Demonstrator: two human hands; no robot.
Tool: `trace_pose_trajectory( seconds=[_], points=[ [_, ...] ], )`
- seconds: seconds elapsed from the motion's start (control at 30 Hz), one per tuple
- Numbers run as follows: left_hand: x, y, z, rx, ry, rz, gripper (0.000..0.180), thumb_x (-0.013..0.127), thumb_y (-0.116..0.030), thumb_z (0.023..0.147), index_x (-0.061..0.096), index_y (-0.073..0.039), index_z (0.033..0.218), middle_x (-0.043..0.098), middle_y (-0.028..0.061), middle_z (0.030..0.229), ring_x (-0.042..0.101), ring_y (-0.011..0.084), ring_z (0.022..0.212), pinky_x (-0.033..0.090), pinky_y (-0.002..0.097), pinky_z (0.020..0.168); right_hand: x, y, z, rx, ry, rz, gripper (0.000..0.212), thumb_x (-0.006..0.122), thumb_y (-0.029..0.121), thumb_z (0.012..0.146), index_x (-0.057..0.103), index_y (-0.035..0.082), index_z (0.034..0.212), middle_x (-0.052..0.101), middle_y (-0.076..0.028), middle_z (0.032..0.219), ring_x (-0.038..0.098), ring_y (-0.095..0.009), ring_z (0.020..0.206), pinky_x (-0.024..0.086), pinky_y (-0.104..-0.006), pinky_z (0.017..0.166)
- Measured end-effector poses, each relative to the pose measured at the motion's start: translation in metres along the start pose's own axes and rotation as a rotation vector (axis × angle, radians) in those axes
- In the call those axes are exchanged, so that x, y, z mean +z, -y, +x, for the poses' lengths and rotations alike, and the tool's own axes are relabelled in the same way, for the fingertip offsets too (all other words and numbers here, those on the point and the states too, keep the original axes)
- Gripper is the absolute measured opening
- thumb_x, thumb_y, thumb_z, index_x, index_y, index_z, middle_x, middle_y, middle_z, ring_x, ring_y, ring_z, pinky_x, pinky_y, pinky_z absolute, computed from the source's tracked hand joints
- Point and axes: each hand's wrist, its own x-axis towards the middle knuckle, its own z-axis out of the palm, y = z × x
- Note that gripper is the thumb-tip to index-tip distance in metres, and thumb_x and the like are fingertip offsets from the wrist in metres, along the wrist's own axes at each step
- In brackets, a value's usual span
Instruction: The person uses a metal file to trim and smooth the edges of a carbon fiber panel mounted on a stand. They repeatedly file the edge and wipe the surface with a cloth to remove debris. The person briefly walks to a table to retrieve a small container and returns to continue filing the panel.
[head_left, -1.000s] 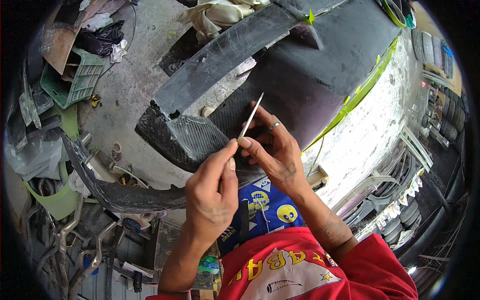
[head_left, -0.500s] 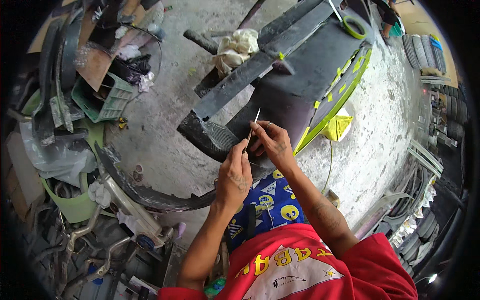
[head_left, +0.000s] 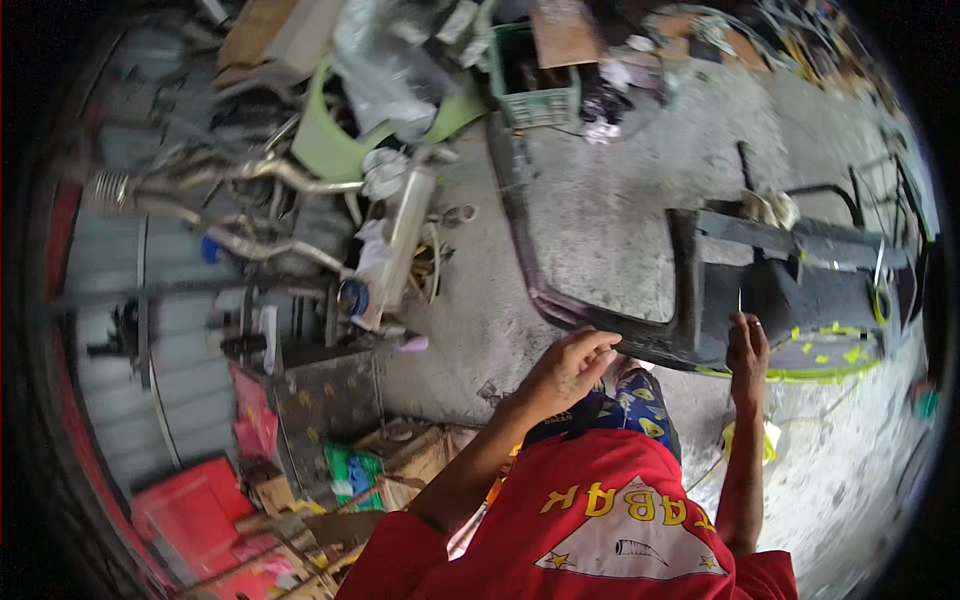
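My right hand is closed around a thin, pointed silver blade, whose tip sticks up past the fingers. It is above the near side of a black car bumper on the floor. Bright yellow-green masking tape runs along the bumper's near edge, with small tape pieces on its surface. My left hand is in front of my body, near the bumper's long curved black arm. Its fingers are loosely bent, thumb apart, with nothing visible in them.
A tape roll and a pale rag rest on the bumper. Left of it are a silver muffler with bent pipes, a light green panel and a green crate. Wood scraps and a red panel lie nearer.
My view has swung left, bringing the muffler and wood scraps further in. My hands have parted: the left has come off the blade, and the right keeps it.
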Motion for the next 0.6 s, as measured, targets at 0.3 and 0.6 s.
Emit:
trace_pose_trajectory(
  seconds=[0.3, 0.6],
  points=[
    [-0.233, -0.147, -0.197, 0.366, -0.215, -0.262, 0.027, 0.069, -0.017, 0.101, 0.071, -0.001, 0.123, 0.072, 0.0070, 0.098, 0.068, 0.0151, 0.083, 0.053, 0.0284, 0.072, 0.079, 0.035, 0.023, 0.088, 0.447, -0.019, 0.035, 0.068, 0.030, 0.105, 0.061, 0.000, 0.088, 0.045, -0.001, 0.071, 0.040, -0.008, 0.070, 0.036, -0.0308, 0.058],
    [-0.336, -0.117, -0.237, 0.739, -0.196, -0.257, 0.027, 0.068, -0.017, 0.102, 0.071, -0.001, 0.123, 0.071, 0.0076, 0.097, 0.066, 0.0150, 0.079, 0.051, 0.0280, 0.068, 0.326, 0.146, -0.044, -0.237, 0.724, -0.023, 0.033, 0.073, 0.032, 0.100, 0.069, 0.000, 0.098, 0.071, -0.020, 0.083, 0.070, -0.033, 0.073, 0.054, -0.0416, 0.069]
  ],
)
